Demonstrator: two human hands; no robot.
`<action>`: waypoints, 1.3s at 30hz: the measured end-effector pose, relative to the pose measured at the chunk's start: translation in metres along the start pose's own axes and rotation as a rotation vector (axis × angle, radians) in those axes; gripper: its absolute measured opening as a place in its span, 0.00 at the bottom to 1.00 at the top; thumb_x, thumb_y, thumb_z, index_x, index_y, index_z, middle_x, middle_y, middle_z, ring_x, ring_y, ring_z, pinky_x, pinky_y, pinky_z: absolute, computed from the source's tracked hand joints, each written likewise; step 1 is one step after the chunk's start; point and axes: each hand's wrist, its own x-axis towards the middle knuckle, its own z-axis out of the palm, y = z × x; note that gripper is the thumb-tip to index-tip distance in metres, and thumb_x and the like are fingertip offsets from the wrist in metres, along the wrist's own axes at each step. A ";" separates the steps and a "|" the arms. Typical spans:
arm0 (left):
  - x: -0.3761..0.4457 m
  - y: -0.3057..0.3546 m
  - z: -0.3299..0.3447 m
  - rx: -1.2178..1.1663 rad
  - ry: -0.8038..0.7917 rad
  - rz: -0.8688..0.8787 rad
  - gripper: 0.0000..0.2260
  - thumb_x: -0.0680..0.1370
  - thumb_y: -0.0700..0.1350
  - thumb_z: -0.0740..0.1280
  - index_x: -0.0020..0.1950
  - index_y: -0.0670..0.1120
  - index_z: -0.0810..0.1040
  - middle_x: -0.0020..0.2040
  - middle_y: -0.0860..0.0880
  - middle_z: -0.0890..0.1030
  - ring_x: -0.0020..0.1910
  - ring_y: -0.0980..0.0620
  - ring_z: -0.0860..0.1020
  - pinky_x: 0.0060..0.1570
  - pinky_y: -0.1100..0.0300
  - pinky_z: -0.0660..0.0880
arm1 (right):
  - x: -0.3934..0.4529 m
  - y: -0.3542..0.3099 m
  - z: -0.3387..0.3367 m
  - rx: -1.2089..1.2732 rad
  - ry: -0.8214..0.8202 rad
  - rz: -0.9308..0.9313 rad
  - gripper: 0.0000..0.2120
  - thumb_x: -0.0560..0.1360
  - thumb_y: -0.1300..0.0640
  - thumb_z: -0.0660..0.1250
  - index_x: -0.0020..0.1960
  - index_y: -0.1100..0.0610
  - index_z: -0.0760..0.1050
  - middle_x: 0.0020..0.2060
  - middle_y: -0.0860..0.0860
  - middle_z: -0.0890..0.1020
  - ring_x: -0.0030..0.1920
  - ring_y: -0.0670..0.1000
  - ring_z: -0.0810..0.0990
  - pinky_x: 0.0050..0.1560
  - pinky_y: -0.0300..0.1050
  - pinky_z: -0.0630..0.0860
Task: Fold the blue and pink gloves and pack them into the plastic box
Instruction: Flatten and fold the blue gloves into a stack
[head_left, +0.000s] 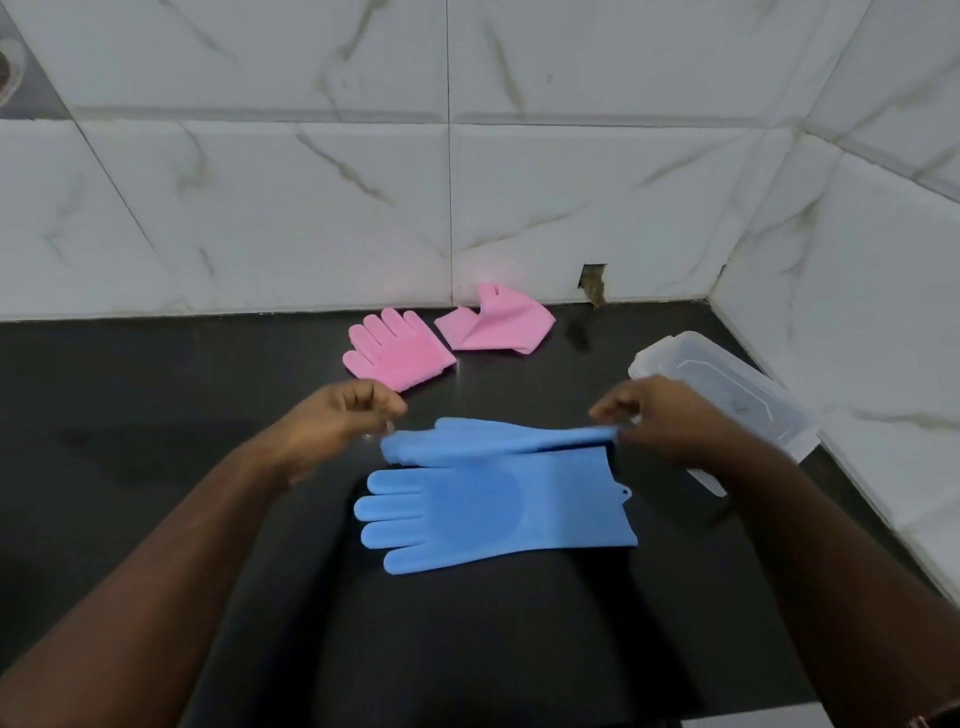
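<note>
One blue glove (493, 512) lies flat on the black counter (156, 467), fingers pointing left. A second blue glove (498, 439) is stretched just behind it. My left hand (343, 415) pinches its finger end and my right hand (660, 415) pinches its cuff end. Two pink gloves lie near the back wall: one folded with fingers showing (397, 356), the other crumpled (496, 322) to its right. The clear plastic box (727, 400) sits at the right, partly behind my right hand.
White marble-tiled walls close off the back and the right side of the counter. A small dark hole (593, 286) shows in the back wall near the corner. The counter's front edge runs along the bottom right.
</note>
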 end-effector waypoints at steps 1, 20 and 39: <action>-0.008 -0.011 0.004 0.046 0.018 -0.014 0.11 0.73 0.37 0.72 0.53 0.48 0.83 0.51 0.48 0.85 0.48 0.55 0.82 0.52 0.58 0.76 | -0.005 0.004 0.010 -0.050 -0.055 0.018 0.17 0.71 0.63 0.73 0.57 0.50 0.81 0.51 0.44 0.82 0.44 0.39 0.78 0.45 0.34 0.72; -0.045 -0.097 0.050 -0.073 0.514 -0.309 0.08 0.77 0.37 0.70 0.55 0.42 0.81 0.43 0.45 0.84 0.37 0.51 0.82 0.49 0.53 0.83 | 0.003 -0.093 0.152 -0.196 -0.041 -0.398 0.15 0.79 0.50 0.63 0.63 0.51 0.79 0.57 0.51 0.78 0.59 0.54 0.74 0.59 0.52 0.73; -0.053 -0.099 0.051 -0.268 0.533 -0.264 0.09 0.81 0.39 0.64 0.48 0.44 0.84 0.45 0.44 0.87 0.41 0.50 0.84 0.50 0.53 0.83 | -0.033 -0.068 0.159 0.098 0.158 -0.405 0.11 0.78 0.58 0.65 0.58 0.52 0.82 0.55 0.48 0.84 0.56 0.51 0.78 0.59 0.44 0.70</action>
